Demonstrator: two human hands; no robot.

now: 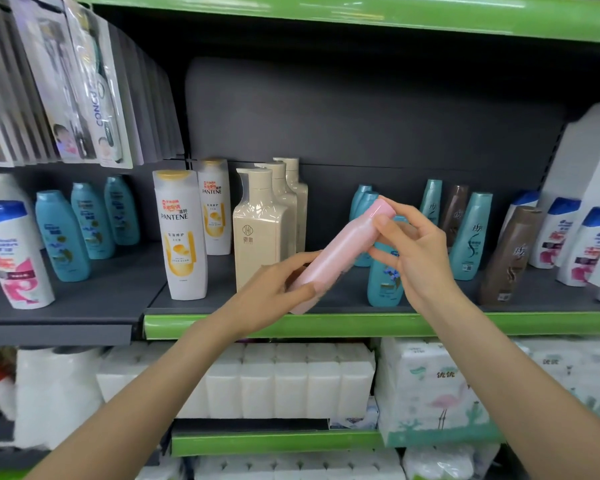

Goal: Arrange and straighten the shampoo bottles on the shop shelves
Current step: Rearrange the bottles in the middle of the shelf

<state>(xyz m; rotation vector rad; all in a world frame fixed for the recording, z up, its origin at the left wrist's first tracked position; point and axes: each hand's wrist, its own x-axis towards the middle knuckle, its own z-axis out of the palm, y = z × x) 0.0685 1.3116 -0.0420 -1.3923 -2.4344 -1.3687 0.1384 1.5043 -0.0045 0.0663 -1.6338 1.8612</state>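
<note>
I hold a pink bottle (340,252) tilted in the air in front of the middle shelf (326,322), cap end up to the right. My left hand (274,292) grips its lower end. My right hand (409,251) pinches its upper part just below the cap. Behind it stand cream pump bottles (260,233), two white Pantene bottles (182,233) and a teal bottle (385,282) partly hidden by my right hand.
More teal bottles (63,237) and a white blue-capped bottle (14,254) stand at the left. Teal, brown (510,258) and white bottles fill the right. Packaged items hang top left. Tissue packs (291,379) sit on the shelf below.
</note>
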